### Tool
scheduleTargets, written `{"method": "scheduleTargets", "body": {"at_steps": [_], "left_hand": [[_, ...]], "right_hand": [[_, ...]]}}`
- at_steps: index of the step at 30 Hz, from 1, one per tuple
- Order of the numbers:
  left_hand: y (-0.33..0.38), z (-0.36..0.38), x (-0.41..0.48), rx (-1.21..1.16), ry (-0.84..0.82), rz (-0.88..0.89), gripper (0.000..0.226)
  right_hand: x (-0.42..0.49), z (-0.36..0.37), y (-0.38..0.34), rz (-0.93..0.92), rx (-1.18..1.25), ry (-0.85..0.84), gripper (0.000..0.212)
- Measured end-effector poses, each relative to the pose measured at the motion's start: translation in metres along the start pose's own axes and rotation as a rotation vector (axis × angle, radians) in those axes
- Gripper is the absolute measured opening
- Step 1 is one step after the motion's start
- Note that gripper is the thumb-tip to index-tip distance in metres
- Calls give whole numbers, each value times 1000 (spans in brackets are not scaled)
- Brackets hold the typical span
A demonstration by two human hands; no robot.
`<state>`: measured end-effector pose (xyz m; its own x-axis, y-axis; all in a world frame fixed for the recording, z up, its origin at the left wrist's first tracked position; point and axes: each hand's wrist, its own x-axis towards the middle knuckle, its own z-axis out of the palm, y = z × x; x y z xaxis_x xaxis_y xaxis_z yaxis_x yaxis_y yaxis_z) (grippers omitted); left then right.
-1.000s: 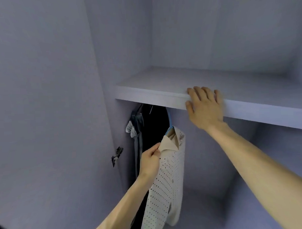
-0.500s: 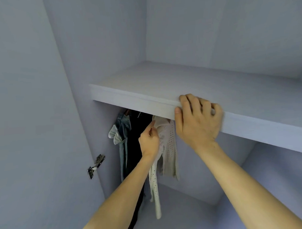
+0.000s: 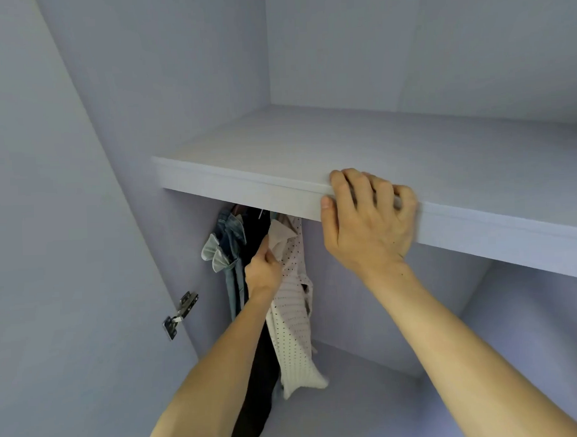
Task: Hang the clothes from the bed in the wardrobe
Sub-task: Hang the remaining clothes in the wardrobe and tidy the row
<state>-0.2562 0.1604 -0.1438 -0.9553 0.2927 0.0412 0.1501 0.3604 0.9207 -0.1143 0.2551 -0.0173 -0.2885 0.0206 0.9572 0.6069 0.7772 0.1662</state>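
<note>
The left hand (image 3: 263,272) has its grip clamped on the collar of the cream dotted shirt (image 3: 292,326), which hangs under the wardrobe shelf (image 3: 246,183) beside a black garment (image 3: 261,366). The right hand (image 3: 367,225) has its grip curled over the shelf's front edge.

No writing, label, brand, number or sign is legible on the wardrobe (image 3: 178,91), its shelf (image 3: 247,187) or the hanging clothes (image 3: 292,332).

One head camera looks forward, slightly downward, into the wardrobe (image 3: 184,91) from close, at the level of its shelf (image 3: 246,183).
</note>
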Motion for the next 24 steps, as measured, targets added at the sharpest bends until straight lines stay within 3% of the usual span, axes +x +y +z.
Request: {"method": "scheduleTargets", "body": {"at_steps": [16,24], "left_hand": [[-11,-48,36,302,-92,-78,49],[-9,-96,-15,420,-392,-14,58]], "right_hand": [[0,1,1,20,13,-70,34],[2,-19,0,34,125,-206,36]]}}
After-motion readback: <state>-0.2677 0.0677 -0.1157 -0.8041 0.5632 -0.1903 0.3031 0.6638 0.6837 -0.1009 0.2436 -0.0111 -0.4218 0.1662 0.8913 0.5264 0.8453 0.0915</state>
